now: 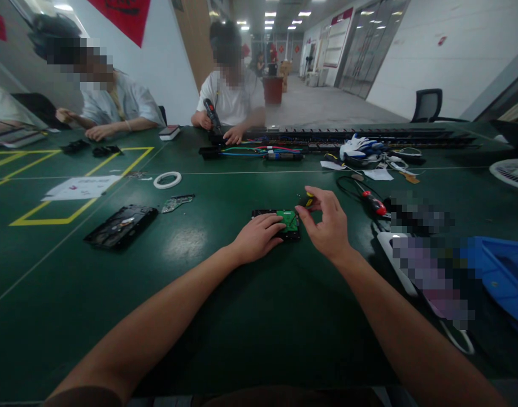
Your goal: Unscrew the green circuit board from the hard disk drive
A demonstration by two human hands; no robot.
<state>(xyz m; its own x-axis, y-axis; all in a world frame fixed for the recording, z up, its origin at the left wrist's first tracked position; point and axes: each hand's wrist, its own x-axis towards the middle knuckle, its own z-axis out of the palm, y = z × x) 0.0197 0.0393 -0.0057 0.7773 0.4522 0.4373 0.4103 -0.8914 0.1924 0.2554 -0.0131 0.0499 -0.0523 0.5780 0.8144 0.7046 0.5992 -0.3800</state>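
Observation:
A small black device with a green circuit board lies flat on the dark green table. Over its left part rests my left hand, fingers spread on top and nothing gripped. My right hand is just right of the device, its thumb and fingers pinched on a small black and yellow screwdriver. The screwdriver's shaft slants down toward the board; whether its tip touches a screw is too small to tell.
Left lie an opened black casing, a loose circuit board and a tape roll. Right are a red and black screwdriver and a blue tray. Across the table, a person holds a power tool near cables.

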